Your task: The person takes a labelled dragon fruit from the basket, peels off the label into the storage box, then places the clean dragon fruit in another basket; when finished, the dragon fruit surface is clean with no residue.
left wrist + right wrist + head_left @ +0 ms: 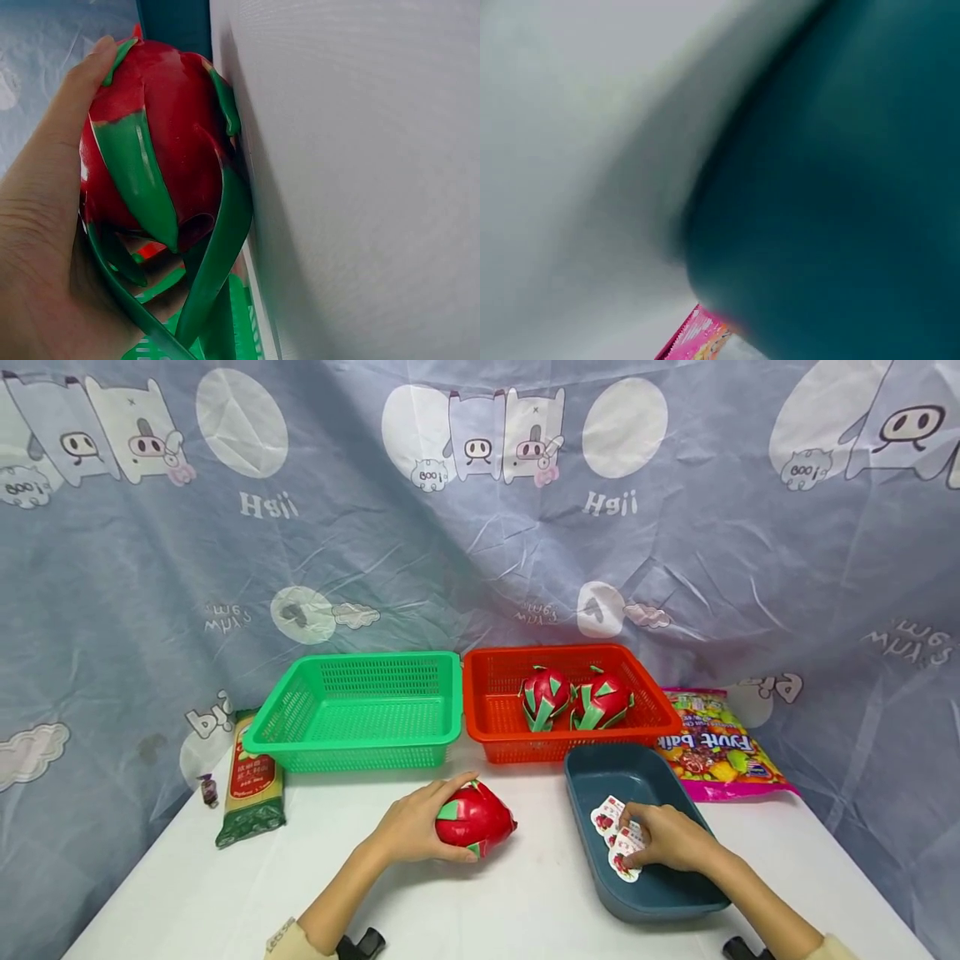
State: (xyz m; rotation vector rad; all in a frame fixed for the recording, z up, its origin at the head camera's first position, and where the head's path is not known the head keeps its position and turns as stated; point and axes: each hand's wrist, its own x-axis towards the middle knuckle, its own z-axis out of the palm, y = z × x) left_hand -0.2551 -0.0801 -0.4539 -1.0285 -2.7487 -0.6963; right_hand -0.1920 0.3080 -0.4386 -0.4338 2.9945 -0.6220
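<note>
My left hand grips a red artificial dragon fruit with green leaf tips, lying on the white table. In the left wrist view, thumb and palm wrap one side of the dragon fruit, its long green leaves trailing toward the wrist. Inside a dark blue tub, my right hand pinches a small white sticker printed with a red fruit. Another such sticker lies beside it in the tub. The right wrist view shows mostly the blurred tub wall; that hand is hidden there.
A green basket stands at the back left. A red basket beside it holds two dragon fruits. Bagged candy lies behind the tub on the right. A green-and-gold packet and a small wrapped candy lie left.
</note>
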